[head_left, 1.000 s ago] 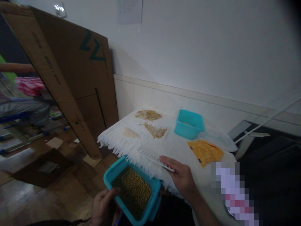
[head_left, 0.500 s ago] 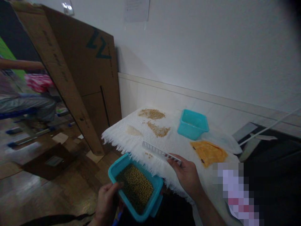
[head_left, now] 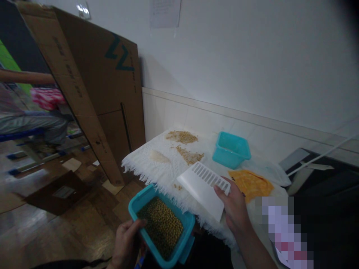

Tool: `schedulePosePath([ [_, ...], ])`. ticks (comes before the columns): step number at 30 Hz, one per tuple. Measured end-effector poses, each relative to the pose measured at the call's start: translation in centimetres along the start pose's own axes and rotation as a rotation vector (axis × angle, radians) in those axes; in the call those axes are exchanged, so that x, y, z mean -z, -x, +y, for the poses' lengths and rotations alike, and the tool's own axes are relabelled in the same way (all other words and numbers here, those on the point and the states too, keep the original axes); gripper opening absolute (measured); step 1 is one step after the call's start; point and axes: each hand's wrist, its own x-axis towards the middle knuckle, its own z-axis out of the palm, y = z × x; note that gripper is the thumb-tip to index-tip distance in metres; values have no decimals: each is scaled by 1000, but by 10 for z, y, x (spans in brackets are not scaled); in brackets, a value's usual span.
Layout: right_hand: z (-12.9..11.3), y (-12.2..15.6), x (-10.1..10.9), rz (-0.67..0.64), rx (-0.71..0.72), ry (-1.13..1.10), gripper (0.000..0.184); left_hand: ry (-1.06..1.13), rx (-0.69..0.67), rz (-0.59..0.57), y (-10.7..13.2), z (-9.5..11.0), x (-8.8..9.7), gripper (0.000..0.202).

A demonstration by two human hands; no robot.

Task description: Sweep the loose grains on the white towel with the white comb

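Observation:
My left hand [head_left: 127, 239] grips the near left rim of a teal plastic basket [head_left: 135, 200], thumb over the edge. Yellow soybeans [head_left: 168, 220] and small green beans [head_left: 150, 216] lie inside it. In my right hand [head_left: 234, 207] is a white flat plastic scraper [head_left: 200, 190] with a row of slots along one edge, held over the table's front. Beyond it, two patches of soybeans mixed with pale grains, a far one [head_left: 183, 136] and a nearer one [head_left: 190, 155], spread on the white cloth [head_left: 140, 158]. A small pale grain heap [head_left: 159, 156] sits to their left.
A second teal basket [head_left: 231, 149] stands at the table's back right, near an orange cloth bag [head_left: 252, 183]. A tall cardboard box [head_left: 106, 89] rises on the left, with a seated person [head_left: 30, 119] beyond it. The white wall [head_left: 238, 56] closes the back.
My right hand has turned the scraper from edge-on to showing its broad face and moved it slightly right. My left hand keeps its hold on the basket.

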Motion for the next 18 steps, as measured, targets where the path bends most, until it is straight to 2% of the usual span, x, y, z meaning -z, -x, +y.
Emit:
schedulePosePath([
  [3, -2, 7, -4, -53, -87, -60, 68, 30, 29, 51, 2, 6, -3, 48],
  [6, -6, 9, -7, -78, -122, -64, 68, 25, 23, 32, 3, 8, -2, 48],
  [10, -9, 9, -10, -124, -141, -78, 70, 25, 20, -11, -1, 1, 5, 45],
  [13, -11, 14, -12, -151, -149, -98, 72, 43, 2, 7, -5, -5, 7, 43],
  [18, -23, 15, -10, -294, -193, -145, 66, 41, 4, 22, -5, -6, 4, 49],
])
